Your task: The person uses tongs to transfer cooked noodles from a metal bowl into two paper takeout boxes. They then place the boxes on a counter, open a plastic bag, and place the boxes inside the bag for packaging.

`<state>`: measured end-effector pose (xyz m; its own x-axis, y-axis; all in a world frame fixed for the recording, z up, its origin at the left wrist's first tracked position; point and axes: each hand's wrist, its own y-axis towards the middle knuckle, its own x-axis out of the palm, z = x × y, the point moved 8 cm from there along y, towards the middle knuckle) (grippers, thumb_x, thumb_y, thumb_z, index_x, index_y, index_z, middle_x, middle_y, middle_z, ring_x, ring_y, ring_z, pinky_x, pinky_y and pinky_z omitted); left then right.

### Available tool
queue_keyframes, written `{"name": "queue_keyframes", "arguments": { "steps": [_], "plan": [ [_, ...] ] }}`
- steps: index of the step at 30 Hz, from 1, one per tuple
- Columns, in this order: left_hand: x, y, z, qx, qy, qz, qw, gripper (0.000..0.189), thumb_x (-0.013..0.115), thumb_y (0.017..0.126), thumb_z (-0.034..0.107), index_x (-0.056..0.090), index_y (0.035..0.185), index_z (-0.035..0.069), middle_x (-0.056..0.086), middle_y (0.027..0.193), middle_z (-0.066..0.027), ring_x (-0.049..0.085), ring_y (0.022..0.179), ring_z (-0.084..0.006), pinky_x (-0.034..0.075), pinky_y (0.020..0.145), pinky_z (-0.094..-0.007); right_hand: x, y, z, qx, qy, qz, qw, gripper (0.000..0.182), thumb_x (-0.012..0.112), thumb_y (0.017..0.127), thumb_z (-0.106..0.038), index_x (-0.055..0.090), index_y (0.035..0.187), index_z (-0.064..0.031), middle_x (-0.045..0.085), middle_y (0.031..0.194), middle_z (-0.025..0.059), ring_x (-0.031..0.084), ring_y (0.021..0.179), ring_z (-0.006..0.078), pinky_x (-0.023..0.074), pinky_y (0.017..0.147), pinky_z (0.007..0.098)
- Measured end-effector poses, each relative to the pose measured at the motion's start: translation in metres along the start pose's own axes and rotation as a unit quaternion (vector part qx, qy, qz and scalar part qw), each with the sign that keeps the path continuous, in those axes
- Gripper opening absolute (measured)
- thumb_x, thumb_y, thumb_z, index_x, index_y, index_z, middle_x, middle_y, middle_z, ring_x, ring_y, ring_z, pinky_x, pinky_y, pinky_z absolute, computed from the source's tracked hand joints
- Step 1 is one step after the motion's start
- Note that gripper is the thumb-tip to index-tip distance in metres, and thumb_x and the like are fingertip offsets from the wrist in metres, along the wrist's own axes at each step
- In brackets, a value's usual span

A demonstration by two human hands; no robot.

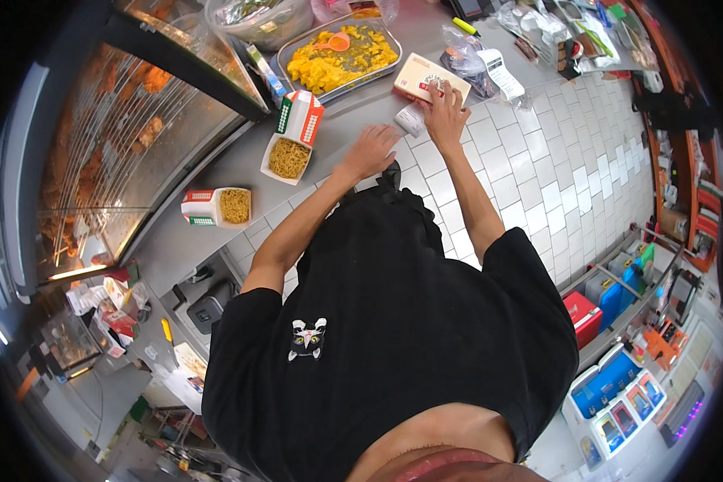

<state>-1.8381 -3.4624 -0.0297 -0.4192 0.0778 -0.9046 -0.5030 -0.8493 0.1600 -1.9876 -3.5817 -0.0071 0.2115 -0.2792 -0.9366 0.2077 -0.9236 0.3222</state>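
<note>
A closed cardboard food box (420, 70) sits at the counter's edge, and the fingers of my right hand (446, 114) rest on its top and near side. A printed paper slip (411, 120) pokes out below the box. My left hand (370, 150) is over the counter edge, fingers spread, holding nothing. To its left stands an open carton of noodles (288, 158), its printed lid raised. Another open carton of noodles (235, 206) is farther left. Behind them a metal tray (361, 77) holds yellow food pieces and an orange scoop (338, 41).
A glass display cabinet (138, 150) with fried food borders the counter on the left. A plastic tub (265, 24) stands behind the tray. A plastic bag with a receipt (501, 73) lies right of the box, near a yellow marker (466, 26). Shelves line the far right.
</note>
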Motion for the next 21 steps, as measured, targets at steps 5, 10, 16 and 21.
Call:
{"name": "queue_keyframes", "arguments": {
  "steps": [5, 10, 16, 21],
  "plan": [
    [0.008, 0.023, 0.029, 0.007, 0.011, -0.002, 1.0, 0.062, 0.066, 0.087, 0.026, 0.044, 0.144, 0.009, 0.039, 0.152, -0.0163, 0.038, 0.14, -0.0319, 0.031, 0.114, -0.0499, -0.001, 0.026, 0.02, 0.015, 0.012, 0.04, 0.999, 0.05, 0.066, 0.089, -0.04, 0.056, 0.135, -0.024, 0.047, 0.145, 0.0126, 0.043, 0.127, 0.0355, 0.0401, 0.089, 0.0583],
    [-0.005, 0.043, 0.008, -0.058, 0.02, 0.073, 0.995, 0.066, 0.066, 0.087, 0.027, 0.042, 0.146, 0.01, 0.039, 0.153, -0.0153, 0.034, 0.143, -0.0323, 0.03, 0.114, -0.0535, -0.01, -0.005, 0.0, 0.06, 0.328, 0.051, 0.942, 0.031, 0.063, 0.092, -0.018, 0.064, 0.121, -0.0065, 0.068, 0.095, 0.0117, 0.063, 0.089, 0.0241, 0.0485, 0.078, 0.0359],
    [0.023, 0.039, -0.02, -0.037, 0.046, -0.031, 0.998, 0.062, 0.068, 0.084, 0.028, 0.049, 0.138, 0.005, 0.047, 0.146, -0.0164, 0.037, 0.141, -0.0319, 0.03, 0.114, -0.0524, 0.071, -0.049, -0.01, 0.266, 0.58, -0.189, 0.746, 0.03, 0.059, 0.098, -0.019, 0.062, 0.126, -0.0092, 0.055, 0.07, -0.0012, 0.043, 0.05, 0.005, 0.033, 0.043, 0.0223],
    [0.023, 0.019, -0.02, -0.023, 0.049, -0.021, 0.998, 0.059, 0.067, 0.084, 0.026, 0.051, 0.135, 0.001, 0.048, 0.146, -0.0154, 0.041, 0.138, -0.0306, 0.032, 0.113, -0.0497, 0.084, -0.06, -0.013, 0.319, 0.596, -0.257, 0.69, 0.044, 0.062, 0.095, -0.02, 0.055, 0.138, -0.0132, 0.052, 0.065, -0.0027, 0.044, 0.049, 0.008, 0.0346, 0.04, 0.0258]
  ]
}}
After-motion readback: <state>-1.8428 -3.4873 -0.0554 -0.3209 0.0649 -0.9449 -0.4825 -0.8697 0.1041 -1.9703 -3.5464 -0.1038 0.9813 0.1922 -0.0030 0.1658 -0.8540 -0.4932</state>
